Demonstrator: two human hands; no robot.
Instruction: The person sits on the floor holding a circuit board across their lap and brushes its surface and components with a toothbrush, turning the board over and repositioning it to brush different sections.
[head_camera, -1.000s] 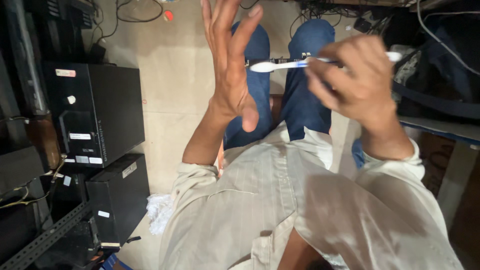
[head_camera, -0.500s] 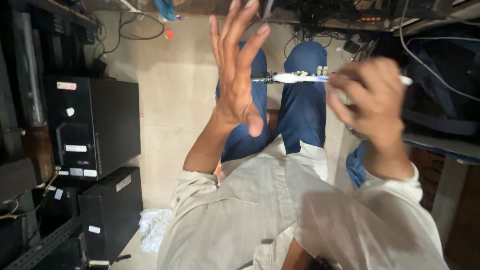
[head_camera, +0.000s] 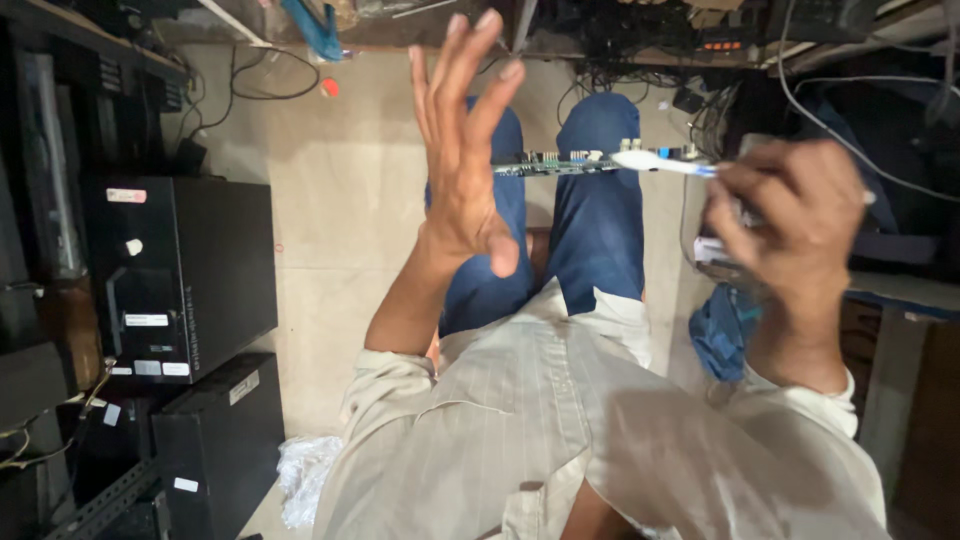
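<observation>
Head camera is looking down at a sitting person whose left hand (head_camera: 462, 150) is holding a thin green circuit board (head_camera: 560, 163) on edge, with the fingers spread wide and flat. Their right hand (head_camera: 790, 215) is curling tight around a white toothbrush (head_camera: 660, 162), and its tip is touching the board above the blue knees. It looks like a brushing step, so the next stroke is calling for a steady board.
</observation>
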